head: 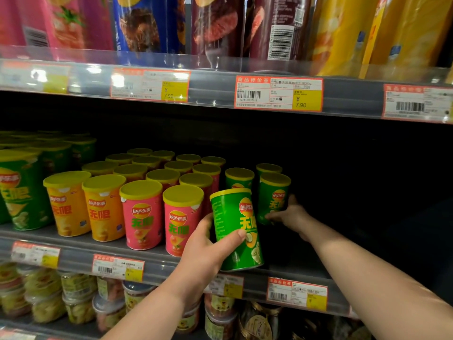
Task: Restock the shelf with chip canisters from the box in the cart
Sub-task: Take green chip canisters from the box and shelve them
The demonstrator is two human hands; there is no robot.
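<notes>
My left hand [208, 244] grips a green chip canister [236, 227] with a yellow lid, held slightly tilted at the front edge of the middle shelf [161, 262]. Farther in, my right hand [293, 214] wraps around the base of a second green canister [273, 195] standing on the shelf. Behind these, two more green canisters [239, 177] stand upright. To the left are rows of pink canisters [142, 214] and orange canisters [67, 204], all with yellow lids.
Taller green canisters [19, 192] fill the shelf's far left. The shelf right of my right hand is dark and bare. Tall canisters [277, 28] line the upper shelf above price tags [278, 94]. Small lidded tubs [78, 298] sit on the shelf below.
</notes>
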